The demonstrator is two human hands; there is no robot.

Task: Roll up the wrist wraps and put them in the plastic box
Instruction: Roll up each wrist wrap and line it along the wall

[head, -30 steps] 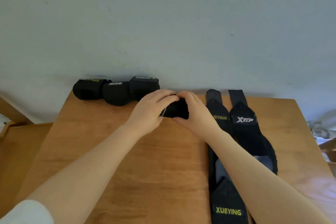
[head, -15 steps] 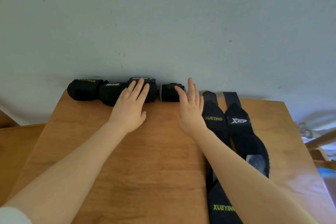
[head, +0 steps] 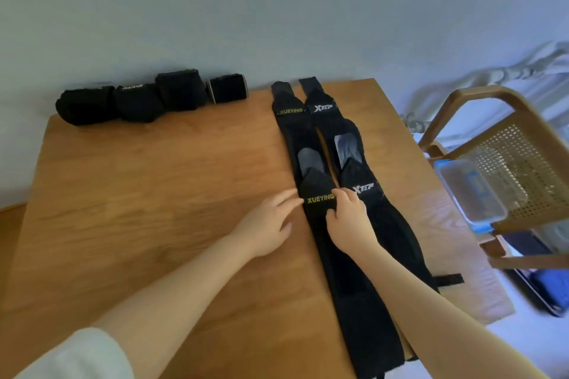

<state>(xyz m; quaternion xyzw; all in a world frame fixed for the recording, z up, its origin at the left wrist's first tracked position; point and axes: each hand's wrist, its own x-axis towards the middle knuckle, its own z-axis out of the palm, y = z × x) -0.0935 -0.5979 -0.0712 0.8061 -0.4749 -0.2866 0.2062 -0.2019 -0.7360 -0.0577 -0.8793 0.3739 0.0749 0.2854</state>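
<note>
Several rolled black wrist wraps [head: 181,95] lie in a row at the table's back left, against the wall. Flat black wraps stretch front to back on the right side: a XUEYING wrist wrap [head: 318,191] on the left, an XTEP wrap [head: 363,181] beside it on the right. My left hand [head: 266,224] rests on the table, its straight fingertips touching the left edge of the XUEYING label end. My right hand [head: 348,218] pinches the right edge of that same end between thumb and fingers. The clear plastic box [head: 471,194] with a blue rim sits off the table to the right.
The wooden table [head: 154,194] stands against a pale wall. A wooden chair [head: 505,120] with a woven cane back stands at the right, with the box on its seat. A loose strap end [head: 446,280] sticks out from the XTEP wrap near the table's right edge.
My hands set a small roll down at the back next to the other rolls, let go, and came forward to the near XUEYING wrap. The view has swung right, showing the chair and box.
</note>
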